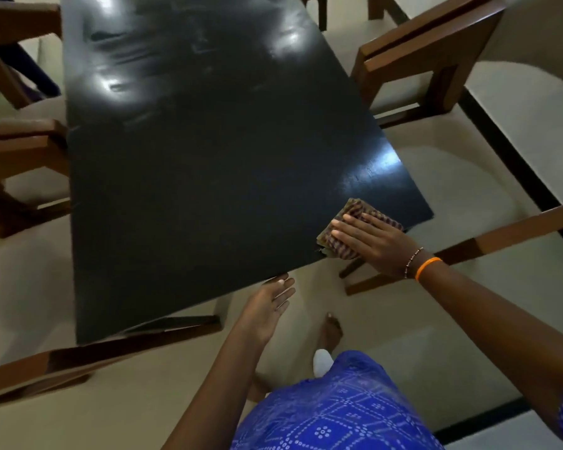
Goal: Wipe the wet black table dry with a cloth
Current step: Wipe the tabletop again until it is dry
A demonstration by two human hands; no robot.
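The folded striped brown cloth point(355, 228) was pressed flat onto the near right corner of the glossy black rectangular table point(208, 177) by the straight, spread fingers of the right hand point(371, 241), mid-wipe it seemed. The left hand point(270, 306) was held open, gripping nothing, at the near edge. Wet streaks were seen farther up, so longer strokes away from that edge would be needed, with wooden chairs point(426, 50) set close around

The table point(208, 177) under me is black, with pale glare patches across it. The cloth point(355, 219) beneath my right hand point(371, 241) is striped olive-brown and purple. On that wrist I wear an orange band point(428, 267) and a dark-and-white beaded bracelet point(412, 261). My dress point(338, 414) is bright blue with white dotted diamonds. The chairs point(429, 50) are brown wood, the floor point(452, 196) beige with a black stripe.
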